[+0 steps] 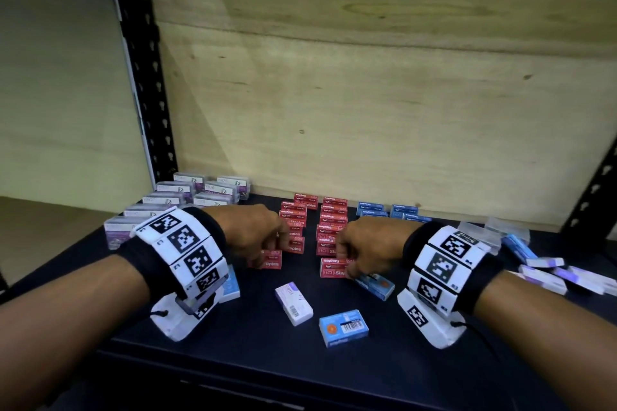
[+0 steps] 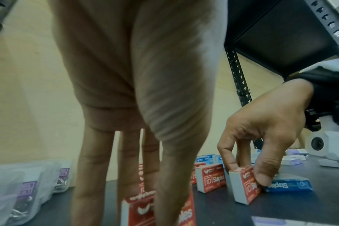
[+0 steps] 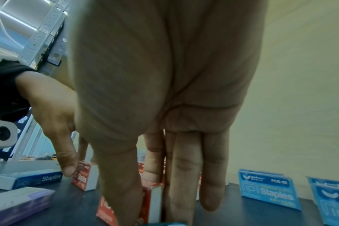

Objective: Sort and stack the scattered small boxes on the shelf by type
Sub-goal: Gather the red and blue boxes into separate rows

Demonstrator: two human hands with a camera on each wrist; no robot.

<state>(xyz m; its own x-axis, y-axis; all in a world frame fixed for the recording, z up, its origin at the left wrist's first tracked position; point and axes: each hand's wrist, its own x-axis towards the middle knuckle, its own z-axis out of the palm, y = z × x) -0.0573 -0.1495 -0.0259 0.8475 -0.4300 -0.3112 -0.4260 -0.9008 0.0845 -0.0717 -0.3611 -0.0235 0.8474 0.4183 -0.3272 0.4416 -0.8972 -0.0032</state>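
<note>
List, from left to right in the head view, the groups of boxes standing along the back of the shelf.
clear purple-label boxes → left row of red staple boxes → right row of red staple boxes → blue staple boxes.

A pale plywood back panel (image 1: 367, 93) stands behind, flanked by black perforated metal uprights (image 1: 143, 77).

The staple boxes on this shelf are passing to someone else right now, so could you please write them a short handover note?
Left hand pinches a red staple box at the front of the left red row. Right hand pinches another red box at the front of the right red row.
Done: purple-labelled clear boxes grouped back left, two red rows, a few blue boxes at the back.
Left: loose blue box, white-purple box, and the pile far right.
</note>
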